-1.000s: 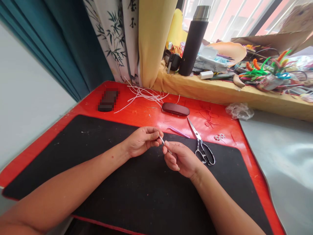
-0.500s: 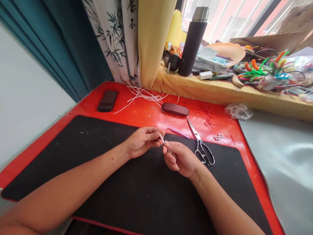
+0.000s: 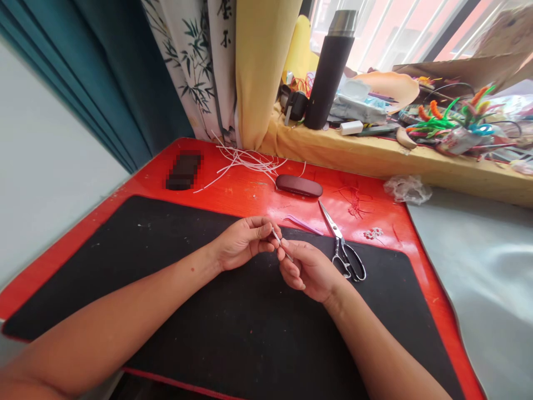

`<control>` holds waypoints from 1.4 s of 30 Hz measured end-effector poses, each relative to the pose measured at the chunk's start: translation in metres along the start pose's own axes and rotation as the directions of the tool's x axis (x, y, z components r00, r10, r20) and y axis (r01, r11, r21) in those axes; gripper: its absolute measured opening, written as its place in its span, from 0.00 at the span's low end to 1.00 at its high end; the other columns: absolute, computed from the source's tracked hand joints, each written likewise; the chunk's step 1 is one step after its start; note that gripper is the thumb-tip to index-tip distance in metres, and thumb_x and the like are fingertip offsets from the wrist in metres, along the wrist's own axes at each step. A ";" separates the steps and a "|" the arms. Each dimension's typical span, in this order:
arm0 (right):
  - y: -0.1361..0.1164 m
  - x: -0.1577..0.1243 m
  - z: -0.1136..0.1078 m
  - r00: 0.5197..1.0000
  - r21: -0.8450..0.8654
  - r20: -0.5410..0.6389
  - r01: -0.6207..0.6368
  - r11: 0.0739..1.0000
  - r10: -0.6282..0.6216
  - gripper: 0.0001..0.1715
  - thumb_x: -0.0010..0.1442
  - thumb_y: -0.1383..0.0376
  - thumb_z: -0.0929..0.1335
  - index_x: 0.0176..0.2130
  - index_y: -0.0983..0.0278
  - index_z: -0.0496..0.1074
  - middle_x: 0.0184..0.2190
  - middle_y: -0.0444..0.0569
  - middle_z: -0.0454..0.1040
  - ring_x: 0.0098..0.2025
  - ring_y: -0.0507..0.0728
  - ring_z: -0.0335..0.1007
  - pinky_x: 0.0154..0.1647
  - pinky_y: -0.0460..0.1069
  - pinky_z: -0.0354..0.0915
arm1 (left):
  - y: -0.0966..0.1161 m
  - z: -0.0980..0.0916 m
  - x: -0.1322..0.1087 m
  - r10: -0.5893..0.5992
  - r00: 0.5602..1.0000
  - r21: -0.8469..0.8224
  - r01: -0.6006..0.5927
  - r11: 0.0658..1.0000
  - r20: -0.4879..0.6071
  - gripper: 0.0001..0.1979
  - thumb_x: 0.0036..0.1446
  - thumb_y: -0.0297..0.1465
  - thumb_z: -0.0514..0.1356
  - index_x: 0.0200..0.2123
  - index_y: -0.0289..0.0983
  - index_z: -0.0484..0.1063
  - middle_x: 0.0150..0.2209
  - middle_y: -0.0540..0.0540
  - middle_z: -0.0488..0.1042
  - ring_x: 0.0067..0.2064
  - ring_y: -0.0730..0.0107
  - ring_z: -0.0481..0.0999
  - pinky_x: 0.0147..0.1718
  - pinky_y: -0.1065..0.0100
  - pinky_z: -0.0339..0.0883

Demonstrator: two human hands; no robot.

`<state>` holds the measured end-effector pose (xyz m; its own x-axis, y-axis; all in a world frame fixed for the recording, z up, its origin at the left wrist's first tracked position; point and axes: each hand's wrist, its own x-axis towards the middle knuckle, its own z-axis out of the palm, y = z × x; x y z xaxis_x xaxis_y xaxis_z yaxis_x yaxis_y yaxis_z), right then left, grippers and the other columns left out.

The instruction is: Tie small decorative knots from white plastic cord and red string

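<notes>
A thin white strip (image 3: 275, 235) runs between my two hands above the black mat. My left hand (image 3: 240, 242) pinches its upper end between thumb and fingers. Lower down, my right hand (image 3: 308, 270) grips the same strip, and a short end pokes out below the thumb. The fingers cover part of it, so its full length is hidden. Silver scissors (image 3: 338, 238) lie just right of my right hand, blades partly on the red table. A purple strip (image 3: 305, 224) rests at the mat's far edge behind my hands.
On the red table (image 3: 245, 201) beyond the mat (image 3: 175, 322) are a dark blurred-out object (image 3: 183, 171), loose white strips (image 3: 250, 161), a maroon case (image 3: 298, 186), red threads (image 3: 353, 203), small beads (image 3: 373, 233) and crumpled plastic (image 3: 408, 189). A black thermos (image 3: 330, 78) stands on the cluttered sill.
Both hands keep nearly the same pose. The white strip between them has turned slightly and looks thinner. The whole view has shifted a tiny bit.
</notes>
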<state>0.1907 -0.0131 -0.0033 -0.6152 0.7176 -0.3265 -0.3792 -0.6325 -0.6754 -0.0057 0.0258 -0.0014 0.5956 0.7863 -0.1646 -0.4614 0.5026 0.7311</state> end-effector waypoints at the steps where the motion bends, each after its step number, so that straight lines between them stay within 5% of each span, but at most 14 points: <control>1: 0.000 0.000 0.000 1.000 0.001 0.000 0.000 1.000 0.000 0.20 0.63 0.52 0.76 0.33 0.66 0.75 0.14 0.36 0.65 0.12 0.45 0.52 0.13 0.42 0.46 | -0.001 0.000 0.000 0.003 1.000 0.000 -0.003 1.000 -0.007 0.18 0.51 0.38 0.78 0.34 0.29 0.83 0.29 0.44 0.81 0.31 0.72 0.82 0.33 0.78 0.77; 23: 0.000 0.001 0.003 0.996 0.012 -0.069 0.050 0.999 -0.050 0.21 0.61 0.51 0.77 0.34 0.66 0.76 0.16 0.37 0.66 0.12 0.45 0.55 0.13 0.41 0.47 | -0.002 0.013 -0.003 0.123 0.958 0.104 -0.098 0.990 -0.261 0.16 0.48 0.37 0.79 0.35 0.30 0.86 0.32 0.43 0.83 0.33 0.72 0.81 0.34 0.76 0.77; 35: 0.000 0.001 0.000 0.997 0.025 -0.068 0.038 0.999 -0.036 0.21 0.61 0.51 0.77 0.34 0.67 0.76 0.15 0.37 0.66 0.12 0.45 0.53 0.12 0.41 0.46 | -0.002 0.003 -0.001 0.071 0.991 0.021 -0.069 0.997 -0.114 0.17 0.55 0.37 0.76 0.42 0.30 0.85 0.36 0.41 0.83 0.35 0.69 0.82 0.35 0.73 0.79; 42: -0.001 0.001 0.003 0.996 0.003 -0.075 0.048 0.999 -0.048 0.22 0.61 0.50 0.76 0.34 0.66 0.75 0.16 0.37 0.65 0.13 0.45 0.54 0.13 0.41 0.46 | -0.003 0.008 -0.002 0.069 0.985 0.103 -0.053 0.993 -0.158 0.19 0.50 0.38 0.79 0.40 0.30 0.86 0.31 0.43 0.81 0.33 0.72 0.78 0.33 0.74 0.72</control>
<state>0.1886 -0.0122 -0.0008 -0.5430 0.7667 -0.3424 -0.4107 -0.5982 -0.6880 -0.0001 0.0192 0.0021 0.4511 0.8659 -0.2163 -0.4218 0.4204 0.8033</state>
